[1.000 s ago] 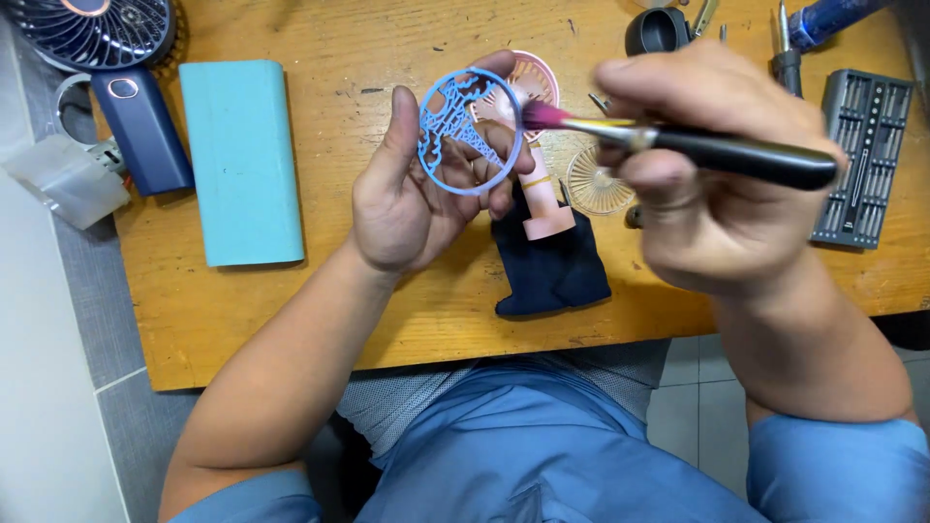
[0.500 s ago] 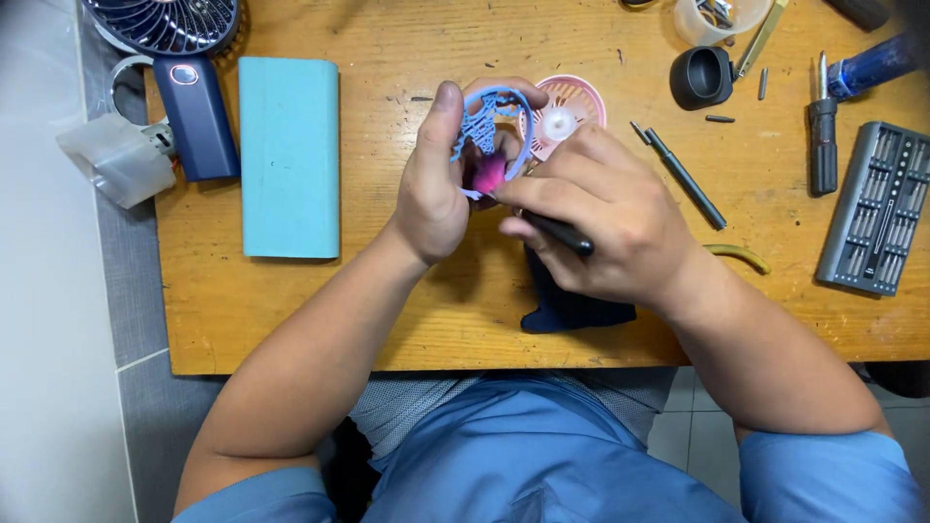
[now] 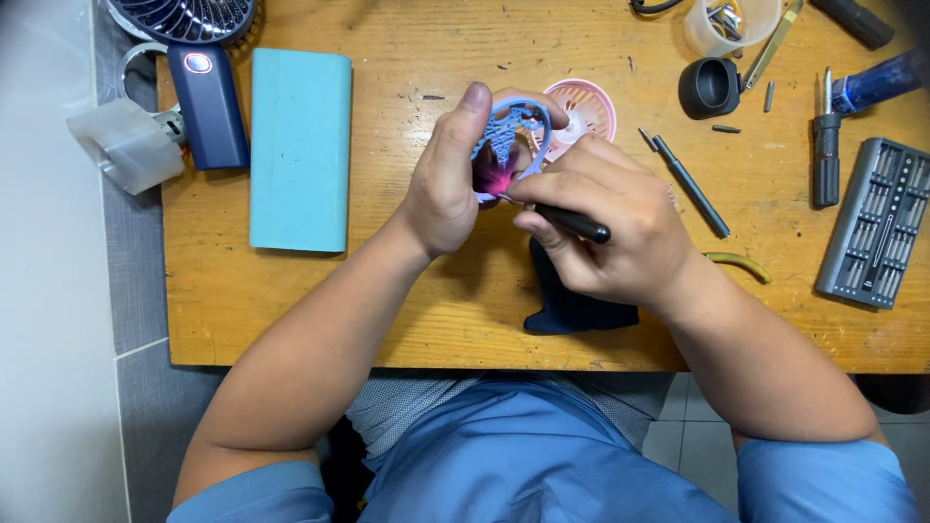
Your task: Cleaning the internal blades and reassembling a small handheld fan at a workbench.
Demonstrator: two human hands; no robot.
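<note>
My fingers [image 3: 465, 126] on the left hand [image 3: 450, 184] are wrapping around the blue fan grille [image 3: 513, 121], thumb on one side, the rest curling over the top edge, holding it up just above the wooden bench [image 3: 407, 291]. My right hand [image 3: 610, 228] is pinching a black-handled brush [image 3: 572, 223] like a pen, and its pink bristles [image 3: 494, 174] are pressing right against the grille's inner face. So both hands are closed on something, nothing is hanging loose.

Progress-wise, I'd say I'm somewhere in the middle. The little pink fan [image 3: 581, 111] is sitting on the bench just behind my hands with its front cover off, so the teardown part looks done. The grille is the piece getting the brush right now. I can't really tell how clean it is, since my fingers are covering a good chunk of it.

What's left, as far as I can judge: finishing the brushing, probably doing the pink body too, then putting the cover back on. The dark blue piece [image 3: 572, 300] under my right wrist is lying there untouched.

The rest of the bench is the usual mess: grey bit set [image 3: 877, 223] on the right, a loose black driver shaft [image 3: 690, 186] beside my right hand, a teal block [image 3: 298, 150] on the left, a navy handheld fan [image 3: 199, 68] in the far left corner, and a black cap [image 3: 709, 87] up top.
</note>
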